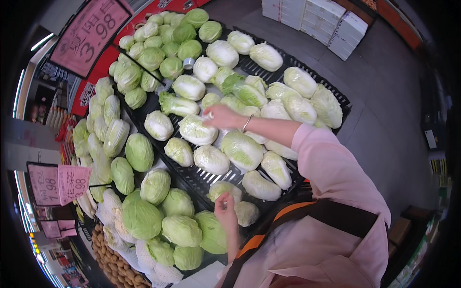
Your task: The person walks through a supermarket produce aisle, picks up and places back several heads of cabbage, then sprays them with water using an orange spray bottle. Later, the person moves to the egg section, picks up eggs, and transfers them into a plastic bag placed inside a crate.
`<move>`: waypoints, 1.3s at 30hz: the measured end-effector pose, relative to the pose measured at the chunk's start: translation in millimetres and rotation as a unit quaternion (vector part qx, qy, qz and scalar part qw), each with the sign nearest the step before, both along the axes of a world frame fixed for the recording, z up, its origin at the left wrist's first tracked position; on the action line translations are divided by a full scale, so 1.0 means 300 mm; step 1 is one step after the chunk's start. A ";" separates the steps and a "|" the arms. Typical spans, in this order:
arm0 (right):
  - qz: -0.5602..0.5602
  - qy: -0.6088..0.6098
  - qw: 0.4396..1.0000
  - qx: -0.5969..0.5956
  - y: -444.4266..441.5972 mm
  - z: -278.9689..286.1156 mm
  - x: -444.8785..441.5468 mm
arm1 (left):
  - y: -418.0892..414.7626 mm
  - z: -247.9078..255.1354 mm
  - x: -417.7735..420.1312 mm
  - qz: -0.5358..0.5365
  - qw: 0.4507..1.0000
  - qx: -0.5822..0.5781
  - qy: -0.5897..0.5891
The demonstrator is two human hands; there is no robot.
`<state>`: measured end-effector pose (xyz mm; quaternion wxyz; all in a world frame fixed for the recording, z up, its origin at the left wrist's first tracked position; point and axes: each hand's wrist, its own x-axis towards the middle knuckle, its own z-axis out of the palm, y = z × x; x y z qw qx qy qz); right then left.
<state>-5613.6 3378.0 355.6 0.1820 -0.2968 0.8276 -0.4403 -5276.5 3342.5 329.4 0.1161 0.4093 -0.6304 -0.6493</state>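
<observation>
My right hand (224,117), with a bracelet at the wrist, reaches over the display at the right end of a film-wrapped napa cabbage (198,130). A pale, filmy bit shows at its curled fingertips; whether they grip it is unclear. Nearer my body, my left hand (226,206) is raised with loosely bent fingers and nothing visible in it. Behind that hand lies a pale napa cabbage (222,190), partly hidden. A larger wrapped napa cabbage (242,150) sits between my two hands. To the right of my right hand, more cabbages are heaped under my forearm.
Black slotted crates (201,177) hold the napa cabbages. Round green cabbages (142,219) are piled at the lower left, beside potatoes (111,257). A roll of tape (188,63) rests among the far cabbages. Pink price signs (92,34) rise at the left. White foam boxes (320,21) stand beyond.
</observation>
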 end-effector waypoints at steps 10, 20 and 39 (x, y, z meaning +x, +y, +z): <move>-0.439 0.100 0.859 0.245 0.639 -0.317 -0.781 | 0.054 0.031 -0.027 -0.039 0.997 -0.015 -0.062; -0.493 0.118 0.843 0.178 0.549 -0.397 -0.725 | 0.066 0.024 -0.065 -0.066 0.991 -0.063 -0.102; -0.175 -0.082 0.957 -0.216 0.996 0.103 -0.422 | 0.205 0.135 -0.034 -0.065 0.994 -0.013 -0.090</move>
